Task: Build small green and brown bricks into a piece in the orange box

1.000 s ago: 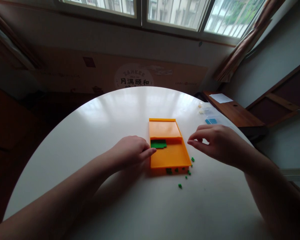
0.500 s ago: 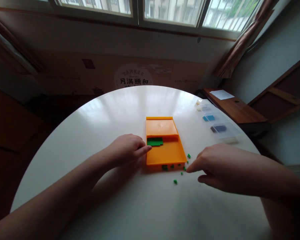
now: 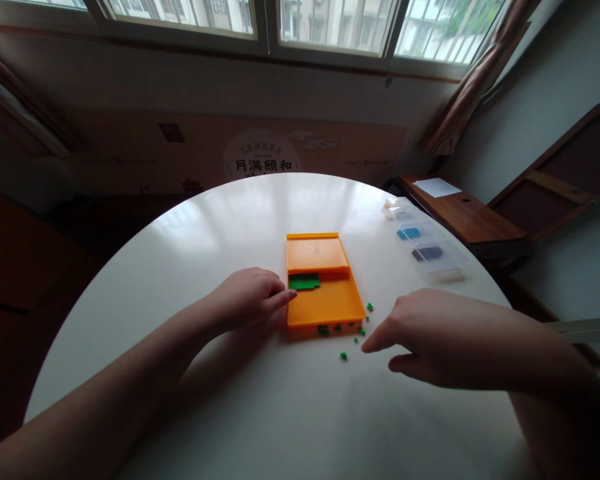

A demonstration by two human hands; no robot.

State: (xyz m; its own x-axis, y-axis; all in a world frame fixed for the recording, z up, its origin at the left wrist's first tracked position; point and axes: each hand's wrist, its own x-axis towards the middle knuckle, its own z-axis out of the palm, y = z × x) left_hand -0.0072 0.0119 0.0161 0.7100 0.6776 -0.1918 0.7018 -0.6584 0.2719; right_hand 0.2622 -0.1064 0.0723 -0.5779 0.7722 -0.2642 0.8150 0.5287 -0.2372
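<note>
On our round white worktop (image 3: 300, 413), our left hand (image 3: 255, 293) pinches a shallow orange plastic tray (image 3: 333, 308) by its left rim; our right hand (image 3: 417, 337), empty, forefinger and thumb parted, hovers beside tiny green pieces (image 3: 362, 331).

Characters "月满颐和" (image 3: 263, 165) on brownish panel (image 3: 205, 152); "ANKEE" (image 3: 266, 148) arched above, first letter unclear.
</note>
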